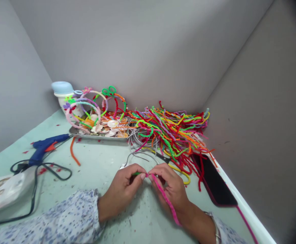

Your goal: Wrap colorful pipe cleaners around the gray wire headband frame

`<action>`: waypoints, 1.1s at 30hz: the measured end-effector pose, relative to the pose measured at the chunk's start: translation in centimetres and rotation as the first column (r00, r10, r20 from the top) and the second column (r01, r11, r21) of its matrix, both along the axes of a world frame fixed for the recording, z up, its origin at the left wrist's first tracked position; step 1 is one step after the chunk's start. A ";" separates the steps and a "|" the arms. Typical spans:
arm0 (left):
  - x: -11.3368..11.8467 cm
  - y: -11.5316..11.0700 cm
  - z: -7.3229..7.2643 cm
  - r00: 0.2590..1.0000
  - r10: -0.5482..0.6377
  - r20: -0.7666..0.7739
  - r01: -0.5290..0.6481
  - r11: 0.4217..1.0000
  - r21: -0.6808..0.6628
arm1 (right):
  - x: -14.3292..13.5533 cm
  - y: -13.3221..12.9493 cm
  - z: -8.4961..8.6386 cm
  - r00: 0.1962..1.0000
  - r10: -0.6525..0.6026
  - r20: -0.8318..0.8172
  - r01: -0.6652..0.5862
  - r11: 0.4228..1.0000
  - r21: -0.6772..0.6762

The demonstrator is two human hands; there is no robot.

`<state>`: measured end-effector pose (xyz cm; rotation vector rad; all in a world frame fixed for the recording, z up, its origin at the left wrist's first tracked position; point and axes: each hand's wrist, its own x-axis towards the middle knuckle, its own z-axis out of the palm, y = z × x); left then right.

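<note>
Between my hands is a pink pipe cleaner (pixel 166 198), its long end hanging down across my right palm and wrist. My right hand (pixel 172 189) pinches it close to its upper end. Thumb and forefinger of my left hand (pixel 124 189) are pressed together beside that same spot, on a green pipe cleaner (pixel 136 173) whose short piece shows under the fingers. The two colours meet at the fingertips; how they are joined is hidden. Just beyond my hands lie loops of grey wire (pixel 144 142) and yellow-handled scissors (pixel 181 171), partly covered.
A large heap of coloured pipe cleaners (pixel 173 130) lies at the back right, near a black phone (pixel 217 183). Behind sits a metal tray (pixel 102 137) with shells and decorated headbands (pixel 83 105). On the left are a blue glue gun (pixel 46 145), its cord, and a white bottle (pixel 63 95).
</note>
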<state>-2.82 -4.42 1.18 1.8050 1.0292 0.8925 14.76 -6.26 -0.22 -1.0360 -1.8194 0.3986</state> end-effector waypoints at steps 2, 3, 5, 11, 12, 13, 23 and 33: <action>0.0 0.0 0.0 1.000 -0.004 -0.007 0.004 1.000 0.011 | -0.1 -0.1 0.1 1.000 -0.015 -0.012 0.014 0.999 -0.030; 0.0 0.1 0.0 1.000 -0.005 -0.011 0.006 1.000 0.019 | -0.2 -0.2 0.2 1.000 -0.019 -0.015 0.018 0.999 -0.047; 0.0 0.0 0.0 1.000 -0.005 -0.018 0.006 0.999 0.034 | -0.2 -0.2 0.3 1.000 -0.025 -0.019 0.023 0.996 -0.084; 0.0 -0.1 0.3 0.998 -0.020 -0.052 0.023 0.998 0.054 | -0.3 -0.2 0.5 0.999 -0.041 -0.024 0.035 0.980 -0.197; 0.0 -0.1 0.3 0.998 -0.027 -0.058 0.030 0.998 0.053 | -0.3 -0.2 0.5 0.999 -0.041 -0.024 0.035 0.977 -0.209; 0.0 -0.1 0.3 0.997 -0.034 -0.063 0.037 0.998 0.052 | -0.3 -0.2 0.5 0.999 -0.039 -0.024 0.033 0.975 -0.218; 0.1 0.0 -0.5 0.993 -0.004 -0.122 0.015 0.996 0.088 | -0.1 -0.1 0.3 0.999 0.023 -0.025 -0.028 0.967 -0.251; 0.1 -0.1 -0.6 0.994 0.009 -0.112 -0.001 0.997 0.079 | -0.1 0.1 0.3 0.997 0.056 -0.050 -0.067 0.965 -0.252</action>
